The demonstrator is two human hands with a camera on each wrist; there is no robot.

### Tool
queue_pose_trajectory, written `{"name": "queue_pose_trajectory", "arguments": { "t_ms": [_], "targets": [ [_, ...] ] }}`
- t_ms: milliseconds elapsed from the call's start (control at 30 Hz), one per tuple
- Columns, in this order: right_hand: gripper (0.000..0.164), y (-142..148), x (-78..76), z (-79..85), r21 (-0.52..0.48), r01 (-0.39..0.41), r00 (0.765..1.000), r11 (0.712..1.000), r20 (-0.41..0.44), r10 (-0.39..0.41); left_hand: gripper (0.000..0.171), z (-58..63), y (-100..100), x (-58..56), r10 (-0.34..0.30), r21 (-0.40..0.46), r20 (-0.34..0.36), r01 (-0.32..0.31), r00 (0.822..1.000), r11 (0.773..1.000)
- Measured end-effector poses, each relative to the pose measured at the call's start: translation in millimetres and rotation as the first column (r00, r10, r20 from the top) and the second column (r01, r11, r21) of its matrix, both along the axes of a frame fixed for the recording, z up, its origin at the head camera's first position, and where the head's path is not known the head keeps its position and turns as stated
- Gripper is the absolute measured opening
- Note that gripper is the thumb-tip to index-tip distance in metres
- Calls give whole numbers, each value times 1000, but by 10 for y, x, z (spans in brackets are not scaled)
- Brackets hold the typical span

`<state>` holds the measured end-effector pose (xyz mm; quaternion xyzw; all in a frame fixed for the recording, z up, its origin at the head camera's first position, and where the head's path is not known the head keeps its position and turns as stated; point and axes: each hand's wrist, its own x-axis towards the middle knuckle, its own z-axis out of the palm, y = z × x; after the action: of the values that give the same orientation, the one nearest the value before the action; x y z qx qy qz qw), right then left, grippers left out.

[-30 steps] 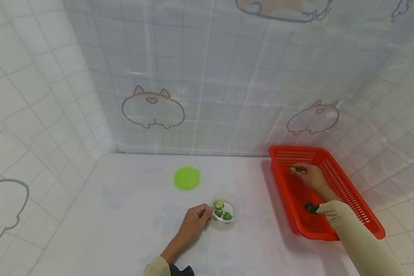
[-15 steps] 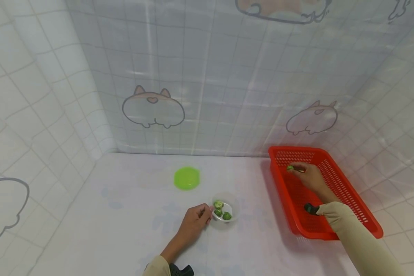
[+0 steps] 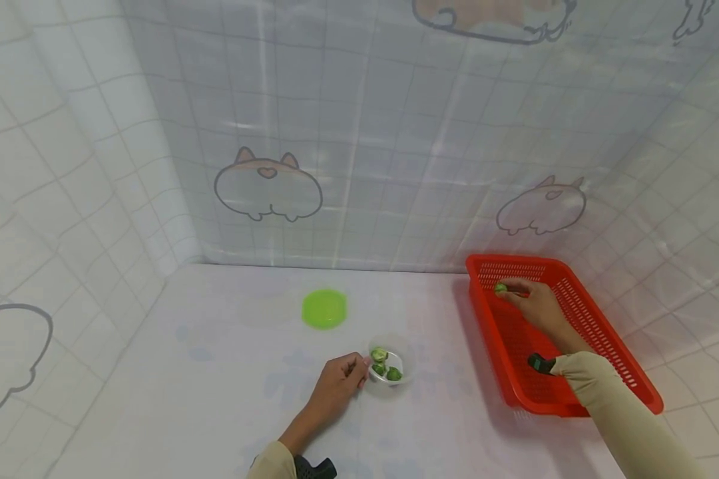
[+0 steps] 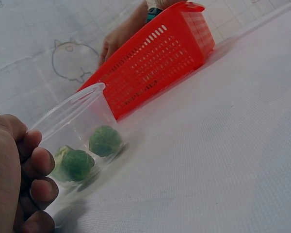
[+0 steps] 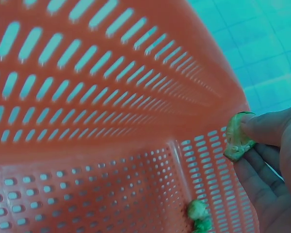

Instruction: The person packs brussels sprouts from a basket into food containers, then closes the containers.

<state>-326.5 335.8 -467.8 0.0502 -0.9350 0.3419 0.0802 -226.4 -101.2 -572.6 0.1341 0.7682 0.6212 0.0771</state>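
My left hand (image 3: 335,382) pinches the near-left rim of a small clear plastic tub (image 4: 77,114), its fingers curled beside the wall. Several green Brussels sprouts (image 4: 105,141) lie in the bottom of the tub, which stands on the white table. Over at the right, my right hand (image 3: 538,305) is inside the red basket (image 3: 497,359), above its floor. Between thumb and fingers it pinches a Brussels sprout (image 5: 238,138), whose pale side shows in the right wrist view. Lower in the basket, more sprouts (image 5: 198,209) rest near the end wall.
A bright green round lid (image 3: 325,309) lies flat behind the tub, towards the back of the table (image 3: 216,399). Slotted walls surround the basket on the table's right side. A pale curtain (image 3: 347,133) with cartoon dogs hangs along the back.
My right hand has shifted slightly left and up in the head view, carrying the sprout towards the basket's far-left corner. The left hand and tub stay nearly still.
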Motion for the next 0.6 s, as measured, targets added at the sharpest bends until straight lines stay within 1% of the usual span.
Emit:
{"name": "queue_pose_trajectory", "arguments": {
  "t_ms": [133,433,600],
  "targets": [
    [33,-55,14,52,-1,4,1000,1000,-6,-4,41,-2,7,1,5,13,7,-5,1000,1000],
    [34,-160,48,134,-13,3,1000,1000,25,-3,37,-5,23,-2,16,-17,39,-15,999,1000],
    [36,-213,76,167,-23,12,999,1000,38,-11,39,-11,21,-2,19,-20,27,-19,999,1000]
  ]
}}
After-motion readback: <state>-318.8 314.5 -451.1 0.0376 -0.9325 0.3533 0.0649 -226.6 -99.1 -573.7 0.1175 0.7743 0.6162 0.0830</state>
